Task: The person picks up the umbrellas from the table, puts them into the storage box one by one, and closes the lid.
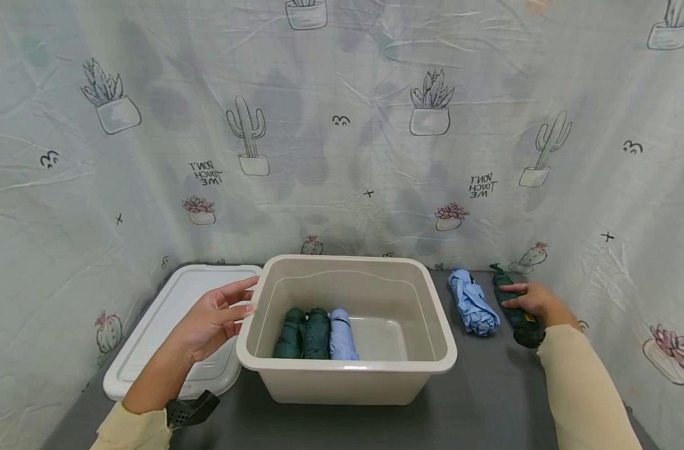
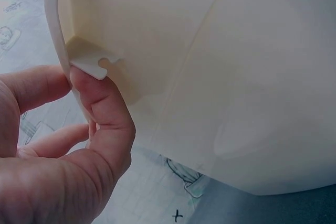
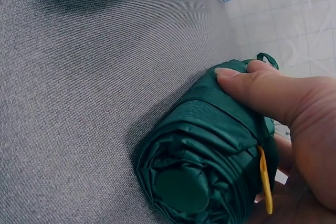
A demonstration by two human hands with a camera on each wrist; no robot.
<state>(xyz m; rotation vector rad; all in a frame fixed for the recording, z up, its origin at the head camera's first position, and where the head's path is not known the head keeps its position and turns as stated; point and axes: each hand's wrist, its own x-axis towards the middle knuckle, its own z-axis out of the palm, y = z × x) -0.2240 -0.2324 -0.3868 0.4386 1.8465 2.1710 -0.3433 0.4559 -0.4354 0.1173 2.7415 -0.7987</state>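
Note:
My left hand (image 1: 211,322) is at the left rim of a beige plastic bin (image 1: 347,385). In the left wrist view its thumb and fingers pinch the rim beside a small notched tab (image 2: 93,65). Over on the right, my right hand (image 1: 536,301) grips a rolled dark green folding umbrella (image 3: 210,124) with a yellow tag (image 3: 265,179), lying on the grey surface. A blue folding umbrella (image 1: 472,303), loosely wrapped, lies just left of it. Inside the bin, two green rolled umbrellas (image 1: 289,334) and a light blue one (image 1: 342,336) sit side by side toward the left.
A white lid (image 1: 150,350) lies flat left of the bin, partly behind my left arm. The grey tabletop (image 1: 319,431) runs underneath everything. Behind and at the sides hangs a pale curtain (image 1: 342,156) printed with cacti.

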